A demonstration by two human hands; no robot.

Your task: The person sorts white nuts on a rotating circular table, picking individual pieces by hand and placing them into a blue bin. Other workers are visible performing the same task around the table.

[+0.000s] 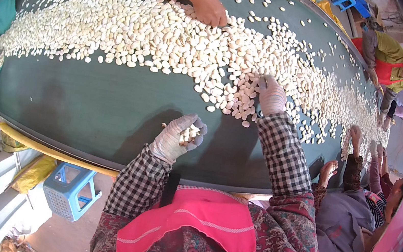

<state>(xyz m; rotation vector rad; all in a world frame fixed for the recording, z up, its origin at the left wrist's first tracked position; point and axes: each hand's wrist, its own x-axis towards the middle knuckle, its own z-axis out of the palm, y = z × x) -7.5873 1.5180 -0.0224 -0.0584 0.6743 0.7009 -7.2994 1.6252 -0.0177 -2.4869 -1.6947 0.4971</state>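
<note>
My left hand (173, 137), in a white knit glove with greyish fingers, is cupped palm up over the dark green belt (74, 92). Several pale broken beans or bean pieces (188, 135) lie in its palm. My right hand (273, 97), gloved too, reaches into the near edge of a long band of white beans (153, 30). Its fingertips bend down among the beans; whether one is pinched there cannot be made out. Beside those fingers, a patch of beans (244, 97) looks pinkish in shadow. Checked sleeves cover both my forearms.
Across the belt, a co-worker's bare hand (208, 7) touches the beans. More people work at the right, one bare hand (328, 171) close to my right sleeve. A yellow-padded edge (47, 149) borders the belt; a blue plastic stool (71, 189) stands below it.
</note>
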